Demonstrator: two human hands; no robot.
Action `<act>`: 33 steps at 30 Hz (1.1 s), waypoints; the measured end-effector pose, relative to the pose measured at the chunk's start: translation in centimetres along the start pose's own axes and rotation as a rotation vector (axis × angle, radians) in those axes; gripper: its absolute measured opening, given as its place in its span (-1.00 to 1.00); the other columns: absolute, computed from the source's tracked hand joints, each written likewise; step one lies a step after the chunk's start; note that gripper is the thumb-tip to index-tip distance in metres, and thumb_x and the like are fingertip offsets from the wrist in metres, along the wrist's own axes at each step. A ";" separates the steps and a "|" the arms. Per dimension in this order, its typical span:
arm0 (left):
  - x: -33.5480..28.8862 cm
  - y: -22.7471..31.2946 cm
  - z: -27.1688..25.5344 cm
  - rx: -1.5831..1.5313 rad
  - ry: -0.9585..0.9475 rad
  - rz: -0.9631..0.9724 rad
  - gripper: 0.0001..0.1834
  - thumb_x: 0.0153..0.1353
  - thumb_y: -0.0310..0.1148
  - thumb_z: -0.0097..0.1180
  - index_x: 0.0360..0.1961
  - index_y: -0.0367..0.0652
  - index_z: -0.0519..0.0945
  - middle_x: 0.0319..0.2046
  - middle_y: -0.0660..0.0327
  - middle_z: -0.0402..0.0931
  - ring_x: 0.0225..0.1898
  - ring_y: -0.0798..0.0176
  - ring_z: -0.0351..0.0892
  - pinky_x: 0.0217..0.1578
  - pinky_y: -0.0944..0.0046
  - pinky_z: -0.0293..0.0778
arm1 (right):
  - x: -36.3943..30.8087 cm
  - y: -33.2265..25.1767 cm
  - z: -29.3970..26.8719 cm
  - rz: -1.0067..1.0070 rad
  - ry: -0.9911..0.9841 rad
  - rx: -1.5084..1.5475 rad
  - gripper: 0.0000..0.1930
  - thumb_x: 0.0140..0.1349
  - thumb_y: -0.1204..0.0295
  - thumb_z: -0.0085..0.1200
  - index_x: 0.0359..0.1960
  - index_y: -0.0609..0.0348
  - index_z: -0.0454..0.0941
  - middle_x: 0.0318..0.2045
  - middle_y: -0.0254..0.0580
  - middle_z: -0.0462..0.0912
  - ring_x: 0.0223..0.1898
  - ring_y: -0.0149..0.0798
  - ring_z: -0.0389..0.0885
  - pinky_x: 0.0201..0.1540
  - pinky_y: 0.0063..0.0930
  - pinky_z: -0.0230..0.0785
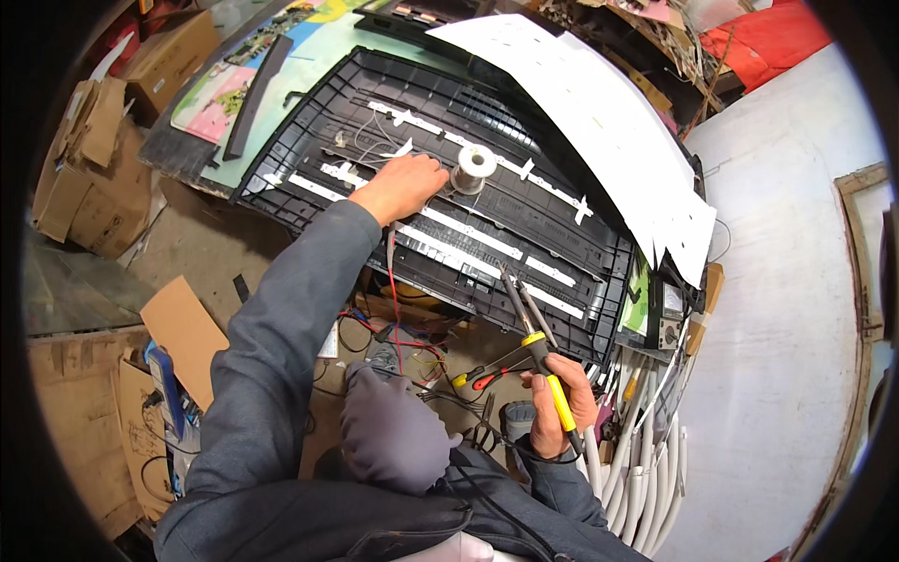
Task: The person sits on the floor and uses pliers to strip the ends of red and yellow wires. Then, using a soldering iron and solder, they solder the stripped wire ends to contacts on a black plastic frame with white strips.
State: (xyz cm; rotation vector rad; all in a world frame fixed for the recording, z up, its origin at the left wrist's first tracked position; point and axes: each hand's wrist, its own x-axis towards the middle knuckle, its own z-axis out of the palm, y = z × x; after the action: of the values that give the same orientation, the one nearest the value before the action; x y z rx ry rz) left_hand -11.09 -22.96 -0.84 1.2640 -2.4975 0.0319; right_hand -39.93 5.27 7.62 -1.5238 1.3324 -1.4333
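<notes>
Head view: from afar I see my right grip [562,405] wrapped around the iron [537,350], its long axis slanting ahead and leftward, tip at the near strip [448,253] on the panel [613,281]; contact is unclear. That strip lies ahead-left of the right grip. My left grip [403,187], fingers curled, is beyond it, just left of the spool [471,180]; whether it pinches anything, I cannot tell.

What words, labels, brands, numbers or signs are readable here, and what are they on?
Nothing is legible enough to quote.
Cardboard box, left: dark print, too small.
Meter, right: face markings, too small.
White strips, middle: tiny dark marks, too small.
Soldering iron: no text discernible.
</notes>
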 end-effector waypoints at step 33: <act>-5.5 -0.8 -6.9 -0.566 -0.122 -0.223 -0.74 0.13 -0.30 0.45 -0.20 -0.19 0.74 -0.36 0.06 0.71 -0.27 0.06 0.71 -0.23 0.13 0.56 | -0.2 0.3 -0.5 -0.023 -0.006 0.036 -0.73 0.30 0.69 0.21 0.03 0.37 0.60 0.02 0.12 0.62 -0.16 -0.18 0.79 -0.09 -0.42 0.65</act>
State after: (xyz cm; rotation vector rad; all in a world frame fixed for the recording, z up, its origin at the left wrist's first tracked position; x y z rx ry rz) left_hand -5.49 -17.98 3.82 1.2996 -2.1996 -0.7676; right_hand -40.49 5.49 7.40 -1.5232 1.2831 -1.4579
